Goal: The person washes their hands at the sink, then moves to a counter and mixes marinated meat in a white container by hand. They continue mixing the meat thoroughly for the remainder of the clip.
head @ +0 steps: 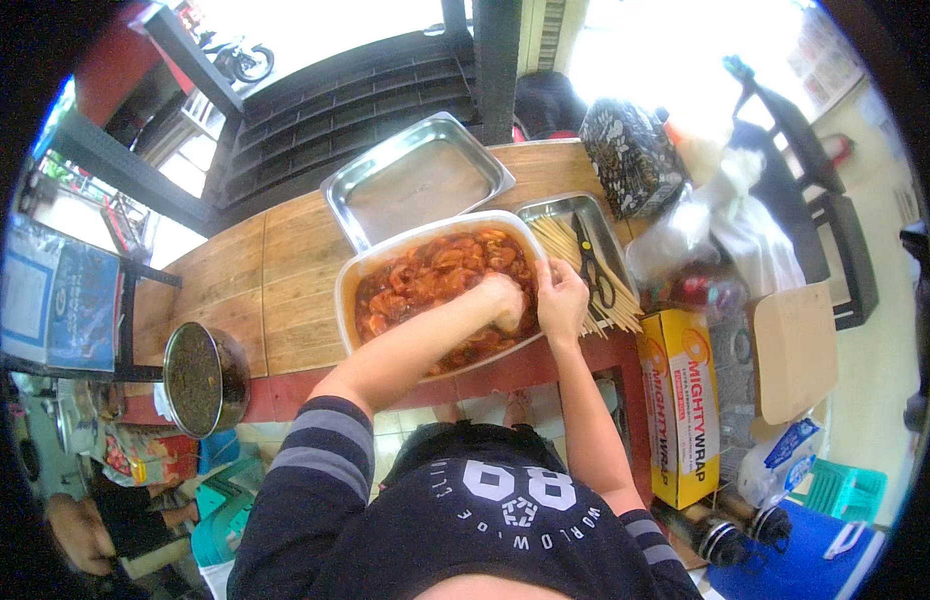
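Observation:
A white plastic tub [435,229] with chunks of meat [427,277] in red marinade sits at the front edge of the wooden table. My left hand [504,301] reaches into the meat at the tub's right side; its fingers are hidden in the marinade. With thumb and fingers, my right hand [561,296] grips the tub's right rim. Just right of that hand, a metal tray [621,251] holds many bamboo skewers [559,238] and black-handled scissors [601,289]. Behind the tub stands a shallow stainless steel pan [420,172], partly overlapped by it.
A steel pot [195,380] of dark contents stands at the table's left end. To the right are a yellow MightyWrap box [679,409], plastic bags [750,217] and a patterned bag [634,157]. A blue cooler [802,559] lies lower right. Another person's arm [79,532] shows lower left.

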The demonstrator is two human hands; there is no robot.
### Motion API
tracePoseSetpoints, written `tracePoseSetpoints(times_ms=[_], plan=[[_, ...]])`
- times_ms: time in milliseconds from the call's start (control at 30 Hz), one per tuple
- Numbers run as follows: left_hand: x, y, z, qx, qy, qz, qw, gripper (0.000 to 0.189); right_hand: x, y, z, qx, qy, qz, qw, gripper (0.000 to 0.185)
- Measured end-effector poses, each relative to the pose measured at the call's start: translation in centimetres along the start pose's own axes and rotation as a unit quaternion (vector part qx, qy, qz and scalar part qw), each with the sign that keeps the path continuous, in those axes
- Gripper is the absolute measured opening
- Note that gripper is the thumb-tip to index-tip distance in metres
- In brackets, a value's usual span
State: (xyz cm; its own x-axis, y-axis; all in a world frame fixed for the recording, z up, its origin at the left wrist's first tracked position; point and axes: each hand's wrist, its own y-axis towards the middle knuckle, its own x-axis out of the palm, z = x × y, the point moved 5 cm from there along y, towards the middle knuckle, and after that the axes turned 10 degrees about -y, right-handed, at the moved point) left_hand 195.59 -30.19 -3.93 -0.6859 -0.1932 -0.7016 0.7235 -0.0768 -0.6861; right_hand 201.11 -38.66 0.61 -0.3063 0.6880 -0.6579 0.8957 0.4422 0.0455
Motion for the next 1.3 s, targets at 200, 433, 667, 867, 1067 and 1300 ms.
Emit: tracePoseSetpoints(times_ms=[200,433,667,867,1067,1300], plan=[[1.9,-6.1,-1.1,-0.049,0.017,-0.028,0.998,0.027,-0.1,0.0,-0.2,-0.004,-0.029,0.006,1.000,0.030],[5.0,-16.2,-8.0,-0.181,-0.125,0.060,0.974,0.029,0.5,-0.2,0.4,0.000,0.022,0.002,1.000,0.027],[9.1,-17.5,-8.4,-0.159,-0.206,0.181,0.948,0.068,0.7,-0.2,0.5,-0.036,0.041,0.008,0.998,0.025],[10.0,-10.6,-9.8,-0.124,-0.232,0.182,0.947,0.036,0.6,-0.3,0.1,-0.050,0.059,0.026,0.997,0.024],[7.8,-11.1,-8.4,-0.081,-0.296,0.162,0.938,0.042,0.7,0.0,0.1,-0.036,0.059,0.016,0.997,0.023],[5.7,-16.9,-2.4,0.001,-0.335,0.274,0.901,0.043,0.9,0.1,0.5,-0.004,0.045,-0.003,0.999,0.024]])
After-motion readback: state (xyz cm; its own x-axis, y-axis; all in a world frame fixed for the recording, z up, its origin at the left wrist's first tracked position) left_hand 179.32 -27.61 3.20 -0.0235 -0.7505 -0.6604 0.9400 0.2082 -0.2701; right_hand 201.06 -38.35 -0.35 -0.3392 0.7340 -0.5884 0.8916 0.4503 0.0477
